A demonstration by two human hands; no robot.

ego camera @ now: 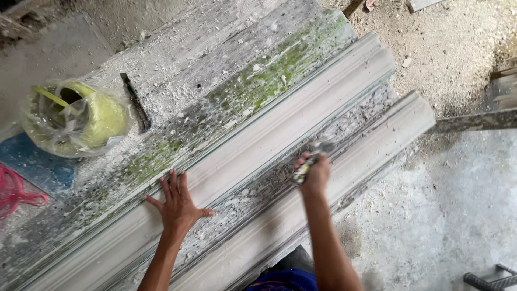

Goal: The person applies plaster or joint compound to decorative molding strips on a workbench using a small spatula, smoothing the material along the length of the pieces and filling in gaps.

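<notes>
Two long white plaster mouldings lie side by side, running diagonally from lower left to upper right. My left hand [177, 205] rests flat, fingers spread, on the nearer-left moulding [301, 118]. My right hand [313, 171] is closed around a small scraping tool [318, 153], whose blade is blurred, at the rough channel between that moulding and the second moulding [377, 134]. Plaster crumbs fill the channel.
A green-stained, dusty slab [253, 86] lies beyond the mouldings. A clear plastic bag holding a yellow container [75, 116] sits at left, with a dark flat bar [135, 102] beside it. Blue sheet [37, 167] and red cord [16, 191] lie at far left. Dusty floor [458, 205] lies right.
</notes>
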